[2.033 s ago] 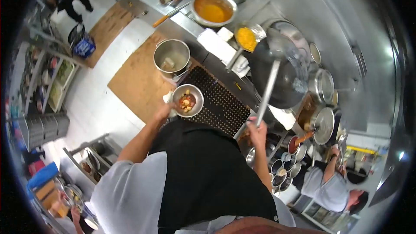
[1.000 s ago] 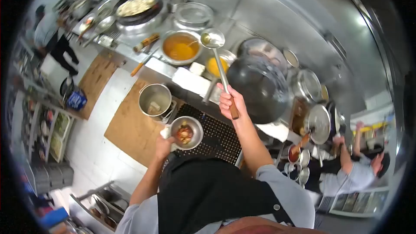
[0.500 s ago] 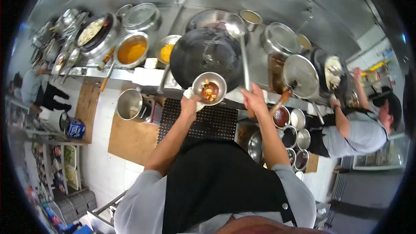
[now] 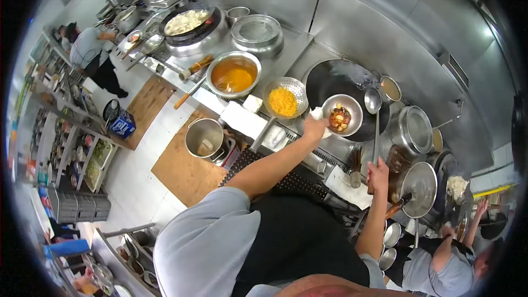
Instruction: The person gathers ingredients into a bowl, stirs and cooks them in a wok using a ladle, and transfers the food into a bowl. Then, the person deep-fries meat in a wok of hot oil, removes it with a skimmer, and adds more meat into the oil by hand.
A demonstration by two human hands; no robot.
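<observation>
Grey steel wall (image 4: pixel 368 22) behind long stainless-steel counter (image 4: pixel 292 59), brown rectangular mat (image 4: pixel 179 175) on white floor (image 4: pixel 131 168), round black wok (image 4: pixel 323 82) on counter, silver metal bowl (image 4: pixel 355 111) of red-and-yellow food (image 4: pixel 339 119) held over wok by left hand (image 4: pixel 314 128), long-handled metal ladle (image 4: pixel 377 132) gripped by right hand (image 4: pixel 378 174).

A bowl (image 4: pixel 356 111) hides part of the wok (image 4: pixel 324 80), its food bits (image 4: pixel 340 119) are too small to name, the fingertips of the left hand (image 4: pixel 314 127), at the wok's lower left, seem lost behind a cloth (image 4: pixel 317 114), the left arm (image 4: pixel 275 162) covers some mat (image 4: pixel 305 186) below the wok, and the dark edge crops a co-worker (image 4: pixel 440 267) to its lower right.
</observation>
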